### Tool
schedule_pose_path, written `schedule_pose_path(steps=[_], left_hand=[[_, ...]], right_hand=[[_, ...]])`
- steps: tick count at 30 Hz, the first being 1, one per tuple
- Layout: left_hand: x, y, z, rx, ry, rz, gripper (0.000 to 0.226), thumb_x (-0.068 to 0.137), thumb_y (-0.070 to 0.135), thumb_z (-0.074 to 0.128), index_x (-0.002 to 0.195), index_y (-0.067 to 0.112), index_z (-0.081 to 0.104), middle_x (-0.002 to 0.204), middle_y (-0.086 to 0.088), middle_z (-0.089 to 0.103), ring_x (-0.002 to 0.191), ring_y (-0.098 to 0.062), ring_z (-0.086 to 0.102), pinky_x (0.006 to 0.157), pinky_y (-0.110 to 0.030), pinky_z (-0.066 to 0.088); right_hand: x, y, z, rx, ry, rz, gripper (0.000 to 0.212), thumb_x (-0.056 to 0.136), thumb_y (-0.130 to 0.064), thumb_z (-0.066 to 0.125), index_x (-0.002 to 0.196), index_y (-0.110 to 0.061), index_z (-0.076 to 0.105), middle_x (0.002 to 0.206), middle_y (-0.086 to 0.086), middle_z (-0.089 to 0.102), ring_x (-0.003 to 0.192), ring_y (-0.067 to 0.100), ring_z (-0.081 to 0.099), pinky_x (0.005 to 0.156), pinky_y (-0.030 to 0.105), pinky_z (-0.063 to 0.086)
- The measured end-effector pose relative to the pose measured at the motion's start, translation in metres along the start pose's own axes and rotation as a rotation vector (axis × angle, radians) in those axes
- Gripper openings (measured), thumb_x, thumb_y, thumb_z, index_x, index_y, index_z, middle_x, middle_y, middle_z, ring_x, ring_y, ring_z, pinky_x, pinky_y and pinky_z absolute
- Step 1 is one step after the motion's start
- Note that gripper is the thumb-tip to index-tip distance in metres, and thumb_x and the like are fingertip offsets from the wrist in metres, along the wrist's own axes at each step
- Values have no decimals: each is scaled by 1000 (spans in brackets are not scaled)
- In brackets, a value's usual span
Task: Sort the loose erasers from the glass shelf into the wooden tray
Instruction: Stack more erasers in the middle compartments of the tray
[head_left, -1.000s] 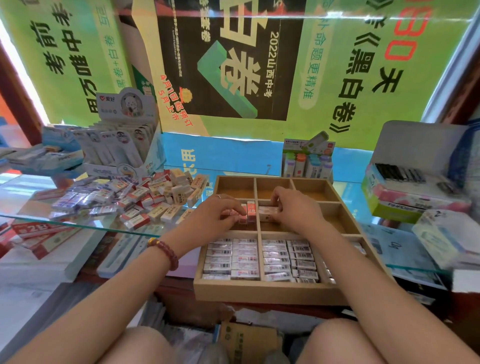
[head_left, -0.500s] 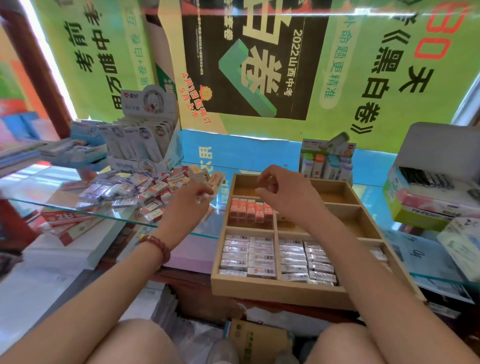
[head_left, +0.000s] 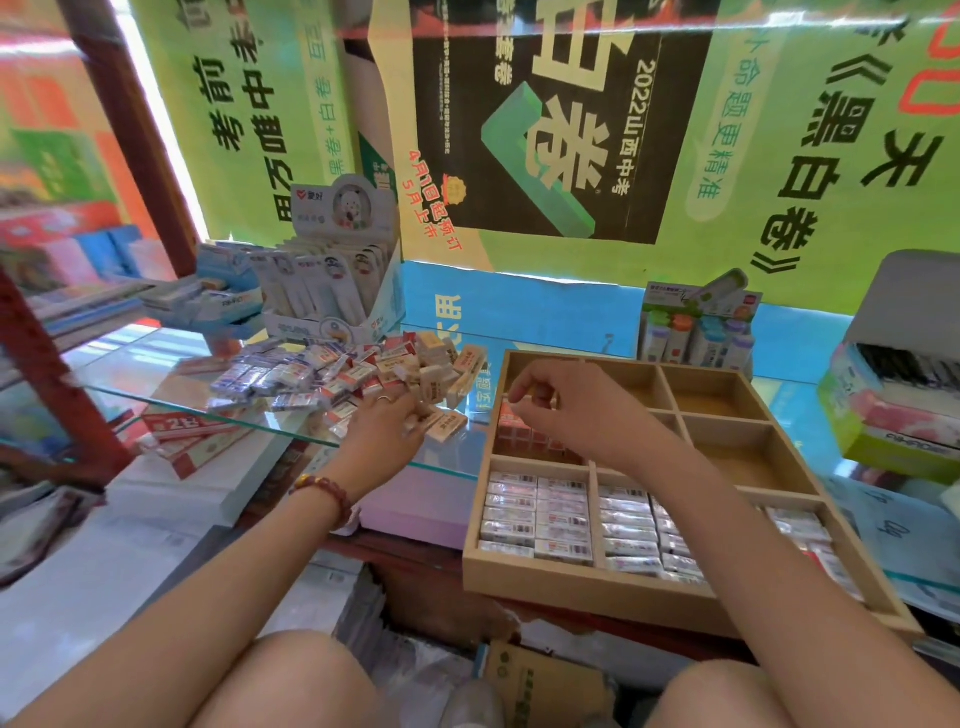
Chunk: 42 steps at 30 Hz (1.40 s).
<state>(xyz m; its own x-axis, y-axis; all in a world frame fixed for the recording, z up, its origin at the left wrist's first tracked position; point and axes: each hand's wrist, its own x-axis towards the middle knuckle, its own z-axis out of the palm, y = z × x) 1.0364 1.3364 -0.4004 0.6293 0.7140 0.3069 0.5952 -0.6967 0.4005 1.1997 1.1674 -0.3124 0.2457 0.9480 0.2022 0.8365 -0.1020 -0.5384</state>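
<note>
A heap of loose erasers (head_left: 332, 371), white-wrapped and beige ones, lies on the glass shelf (head_left: 150, 364). My left hand (head_left: 382, 423) reaches into the heap's near edge and its fingers curl round an eraser (head_left: 411, 426) there. To the right stands the wooden tray (head_left: 571, 590). Its front compartments hold rows of wrapped erasers (head_left: 535, 514), and the middle left compartment holds a row of pink erasers (head_left: 522, 439). My right hand (head_left: 563, 402) hovers over that compartment, fingers loosely curled, holding nothing I can see.
A display box of correction tapes (head_left: 332, 291) stands behind the heap. A carton of coloured glue sticks (head_left: 696, 332) is behind the tray, and stacked stationery boxes (head_left: 893, 410) sit to its right. A red wooden post (head_left: 62, 389) and books lie to the left.
Both hands left the pink eraser row in the tray. My left hand moved left to the heap on the shelf; my right hand lifted and stays above the tray. The view shifted left.
</note>
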Motion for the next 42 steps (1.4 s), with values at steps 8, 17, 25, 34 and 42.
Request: schedule_pose_path(steps=[8, 17, 25, 34, 42], left_hand=[[1, 2, -1, 89, 68, -111, 35, 78, 36, 70, 108, 20, 64, 131, -5, 48, 127, -29, 32, 102, -39, 28], [1, 10, 2, 75, 5, -174, 34, 75, 38, 70, 105, 23, 64, 137, -4, 40, 130, -24, 22, 101, -35, 19], [0, 8, -4, 156, 96, -212, 29, 81, 27, 63, 108, 21, 56, 110, -3, 61, 116, -23, 45, 92, -35, 18], [-1, 10, -4, 47, 92, -35, 24, 80, 16, 65, 88, 21, 43, 91, -4, 65, 83, -24, 59, 74, -32, 34], [1, 39, -30, -263, 285, -6, 29, 70, 4, 74, 86, 12, 50, 96, -1, 62, 82, -14, 58, 57, -15, 46]], right_hand=[[-2, 2, -2, 33, -30, -5, 5, 89, -29, 60, 93, -29, 63, 77, -11, 57, 65, 1, 51, 62, 22, 42], [-3, 1, -2, 33, -41, -3, 10, 90, -30, 59, 97, -27, 64, 78, -12, 55, 65, 1, 50, 62, 20, 42], [-3, -1, -2, 51, -68, -1, 10, 91, -28, 58, 98, -25, 64, 79, -12, 55, 65, 1, 50, 61, 18, 40], [-5, 3, -6, 79, -57, -1, 6, 90, -27, 60, 90, -32, 62, 76, -14, 54, 62, -1, 49, 61, 17, 40], [-1, 0, -3, 73, 10, -49, 21, 93, -33, 56, 115, -33, 55, 95, -16, 57, 74, -13, 50, 66, 13, 39]])
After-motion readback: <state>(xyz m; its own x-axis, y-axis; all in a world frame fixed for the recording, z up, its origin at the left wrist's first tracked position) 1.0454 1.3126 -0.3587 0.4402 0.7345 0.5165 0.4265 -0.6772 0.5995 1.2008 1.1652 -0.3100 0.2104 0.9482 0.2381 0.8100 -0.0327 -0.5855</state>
